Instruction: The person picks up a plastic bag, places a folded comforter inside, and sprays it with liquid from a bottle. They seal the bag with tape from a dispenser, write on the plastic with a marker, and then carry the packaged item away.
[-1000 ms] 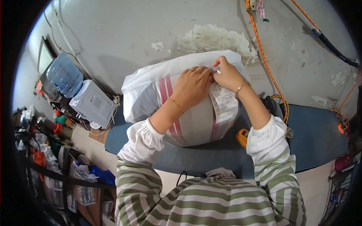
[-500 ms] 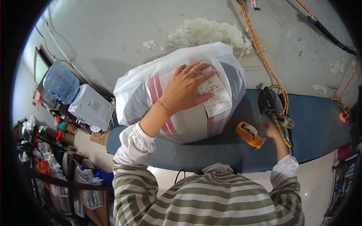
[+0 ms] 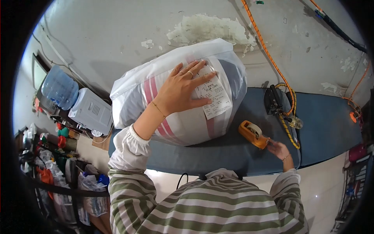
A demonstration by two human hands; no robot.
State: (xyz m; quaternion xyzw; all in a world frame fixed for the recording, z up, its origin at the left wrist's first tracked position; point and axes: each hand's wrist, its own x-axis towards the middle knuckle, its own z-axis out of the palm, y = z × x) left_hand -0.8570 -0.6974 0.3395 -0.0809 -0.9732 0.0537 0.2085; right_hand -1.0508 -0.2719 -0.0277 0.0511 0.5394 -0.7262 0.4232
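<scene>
My left hand (image 3: 182,87) lies spread on a large clear plastic bag (image 3: 156,80) stuffed with bulky cloth with pink stripes. Its fingers press a printed paper receipt (image 3: 219,97) flat against the bag's side. To the right, an orange tape dispenser (image 3: 252,135) with a roll of tape rests on the blue ironing board (image 3: 327,128). My right hand (image 3: 281,150) is at the dispenser's cutter end, its thumb and fingertips pinched together there on the end of the tape. The tape itself is barely visible.
A black steam iron (image 3: 273,102) with a yellow-black hose stands right of the dispenser. An orange cord (image 3: 269,48) hangs down to it. A white water dispenser (image 3: 91,111) with a blue bottle is at the left, above bagged items (image 3: 93,191).
My right hand has moved from beside the iron down and left to the cutter end of the tape dispenser. My left hand stays on the receipt. The whole view has shifted slightly.
</scene>
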